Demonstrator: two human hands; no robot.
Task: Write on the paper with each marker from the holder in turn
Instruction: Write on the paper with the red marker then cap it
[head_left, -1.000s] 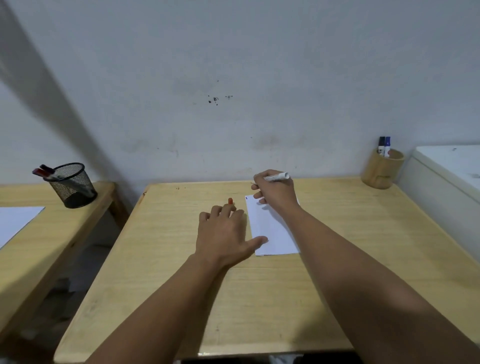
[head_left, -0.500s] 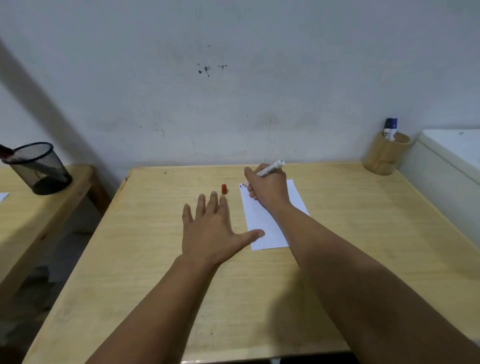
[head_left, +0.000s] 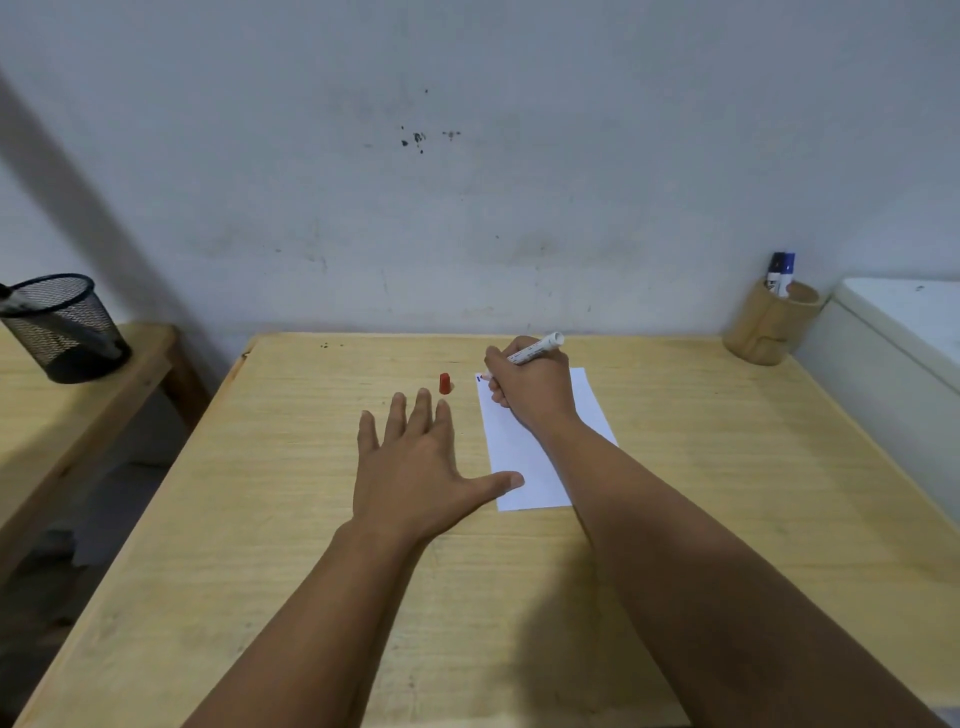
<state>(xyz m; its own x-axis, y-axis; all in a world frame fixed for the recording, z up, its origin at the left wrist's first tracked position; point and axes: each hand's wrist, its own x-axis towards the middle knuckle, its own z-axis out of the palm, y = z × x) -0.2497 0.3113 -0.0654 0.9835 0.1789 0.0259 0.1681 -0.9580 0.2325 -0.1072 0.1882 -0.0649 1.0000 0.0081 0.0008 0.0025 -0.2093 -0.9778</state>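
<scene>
Two bare hands work over a pale wooden table (head_left: 675, 519) set against a grey-white wall (head_left: 519, 182). The right hand (head_left: 530, 387) is curled around a white marker (head_left: 537, 347), pinching it with the tip down at the far left corner of a white sheet of paper (head_left: 524, 467), where a small blue mark shows. The left hand (head_left: 410, 467) lies flat on the table with fingers spread, holding nothing, its thumb resting on the paper's near left edge. A red marker cap (head_left: 444, 383) stands on the table just beyond the left fingertips, beside the paper. At the far right corner, a wooden holder (head_left: 769, 327) keeps two upright markers (head_left: 781, 270), well apart from the paper. On a second table to the left stands a black mesh cup (head_left: 62, 327).
</scene>
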